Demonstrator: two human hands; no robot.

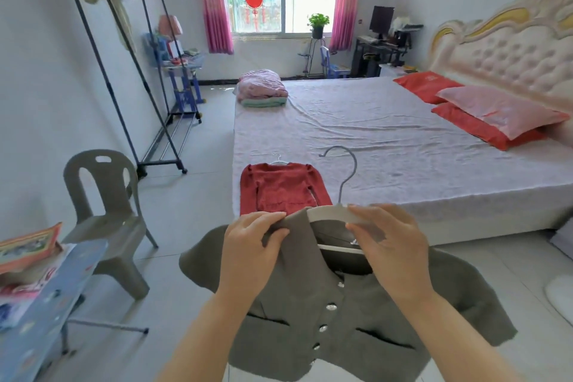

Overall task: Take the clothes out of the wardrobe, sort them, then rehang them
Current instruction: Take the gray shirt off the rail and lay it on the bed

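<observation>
Cardigan, lower centre: left hand pinches its shoulder, right hand grips the hanger. If either hold loosens, the knit could slide off to the floor.

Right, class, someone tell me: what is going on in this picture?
A person holds an olive-grey buttoned knit cardigan in front of them. The left hand pinches its shoulder; the right hand grips the white plastic hanger inside its collar. A red long-sleeved top, on its own hanger, lies on the near corner of the pale-sheeted bed.
</observation>
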